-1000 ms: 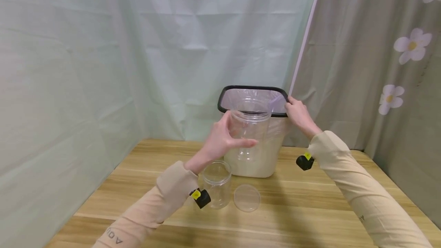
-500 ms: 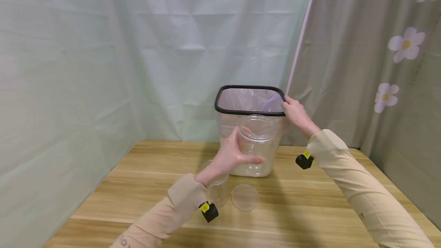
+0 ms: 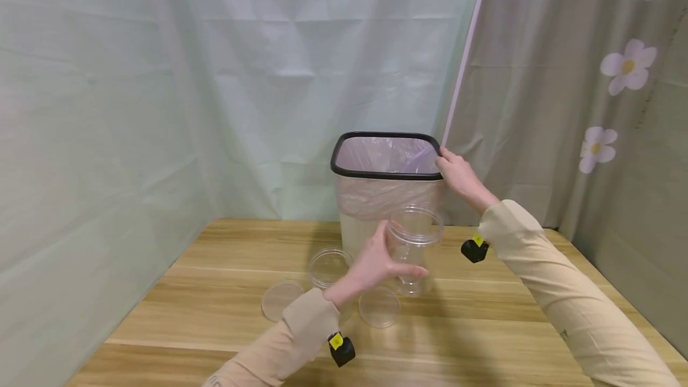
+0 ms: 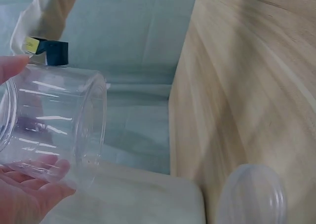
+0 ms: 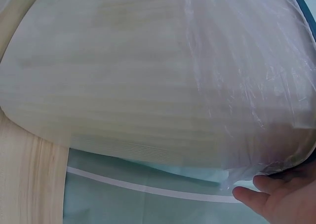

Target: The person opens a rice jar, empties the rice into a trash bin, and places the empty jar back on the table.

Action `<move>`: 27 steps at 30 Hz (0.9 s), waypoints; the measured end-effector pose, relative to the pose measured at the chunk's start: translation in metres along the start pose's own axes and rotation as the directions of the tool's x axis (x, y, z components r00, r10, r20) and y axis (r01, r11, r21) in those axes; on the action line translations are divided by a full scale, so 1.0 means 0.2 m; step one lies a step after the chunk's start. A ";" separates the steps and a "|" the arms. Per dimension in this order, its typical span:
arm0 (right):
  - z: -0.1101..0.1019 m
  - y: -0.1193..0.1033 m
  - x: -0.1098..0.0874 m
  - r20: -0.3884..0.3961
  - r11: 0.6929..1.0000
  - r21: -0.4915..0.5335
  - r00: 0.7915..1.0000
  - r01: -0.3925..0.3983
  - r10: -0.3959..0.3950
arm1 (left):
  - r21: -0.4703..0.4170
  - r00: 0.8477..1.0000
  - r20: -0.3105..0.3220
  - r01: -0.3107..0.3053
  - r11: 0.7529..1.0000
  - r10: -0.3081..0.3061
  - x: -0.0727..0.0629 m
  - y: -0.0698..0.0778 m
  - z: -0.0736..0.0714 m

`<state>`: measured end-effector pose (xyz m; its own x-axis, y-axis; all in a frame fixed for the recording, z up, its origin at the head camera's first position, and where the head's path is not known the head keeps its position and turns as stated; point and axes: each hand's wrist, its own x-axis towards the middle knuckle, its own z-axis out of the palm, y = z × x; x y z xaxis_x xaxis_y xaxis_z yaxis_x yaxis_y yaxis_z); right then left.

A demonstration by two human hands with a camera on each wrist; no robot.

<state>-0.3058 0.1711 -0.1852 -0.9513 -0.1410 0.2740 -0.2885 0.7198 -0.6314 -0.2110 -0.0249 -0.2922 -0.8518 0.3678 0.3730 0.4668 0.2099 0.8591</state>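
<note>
My left hand point(image 3: 376, 263) grips a clear plastic jar point(image 3: 412, 255) by its side, thumb across the front, and holds it low before the trash can. The jar's mouth faces up, without a lid; in the left wrist view its transparent wall point(image 4: 54, 120) shows the fingers behind it. At the back stands the cream trash can point(image 3: 357, 199), lined with a thin plastic bag and fitted with a black rim. My right hand point(image 3: 463, 179) holds that rim at its right corner. The right wrist view shows its fingertips point(image 5: 249, 197) against the bag's edge.
A second clear jar point(image 3: 329, 267) stands on the wooden table point(image 3: 236, 249), partly behind my left wrist. Two clear round lids lie flat: one lid point(image 3: 280, 298) to the left, another lid point(image 3: 380, 308) below the held jar. Curtains point(image 3: 290, 106) enclose the back and sides.
The held jar has come down from in front of the can's rim towards the table and slightly right. My right hand stays on the rim. The left lid has come into sight.
</note>
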 end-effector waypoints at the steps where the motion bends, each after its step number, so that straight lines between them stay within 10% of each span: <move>1: 0.00 0.00 0.00 -0.003 1.000 0.000 1.000 0.000 0.000 | -0.005 1.000 0.001 0.008 1.000 -0.008 0.00 -0.01 0.00; 27: 0.01 -0.01 0.00 -0.014 1.000 0.008 1.000 0.012 -0.012 | 0.067 0.994 -0.029 0.111 0.992 -0.110 0.01 -0.21 0.17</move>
<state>-0.3052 0.1685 -0.1867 -0.9461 -0.1401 0.2919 -0.3010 0.7125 -0.6338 -0.2238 -0.0028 -0.3406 -0.9044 0.3160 0.2866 0.3838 0.3097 0.8699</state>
